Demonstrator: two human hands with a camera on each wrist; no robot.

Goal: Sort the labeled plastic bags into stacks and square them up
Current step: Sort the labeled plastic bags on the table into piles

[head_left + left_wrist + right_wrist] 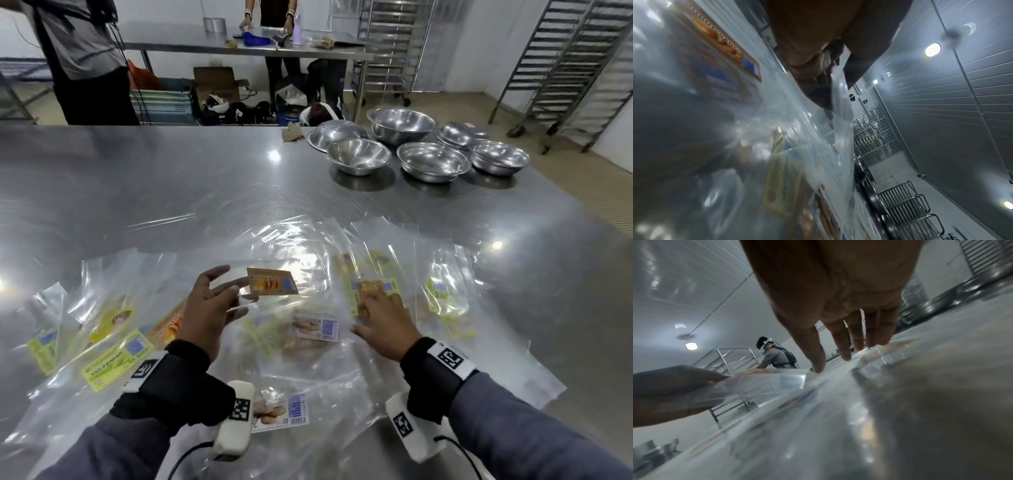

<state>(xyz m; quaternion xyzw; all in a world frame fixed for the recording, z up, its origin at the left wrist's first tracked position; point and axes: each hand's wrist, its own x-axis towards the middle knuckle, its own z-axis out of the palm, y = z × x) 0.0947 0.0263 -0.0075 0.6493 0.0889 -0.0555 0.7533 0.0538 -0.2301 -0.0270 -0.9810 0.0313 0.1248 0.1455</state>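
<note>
Looking from the head, the left hand (205, 308) pinches a clear bag with an orange label (272, 281) lifted over the steel table's (171, 178) near edge; the right hand (380, 322), fingers spread, presses another orange-labelled bag (371, 287) lying flat. Left wrist: fingers (818, 91) pinch clear plastic. Right wrist: straight fingertips (844, 352) touch plastic.

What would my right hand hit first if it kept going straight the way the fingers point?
Probably the orange-labeled bag right at your right hand's fingertips, lying over yellow-labeled bags; contact may already exist, depth is unclear.
</note>
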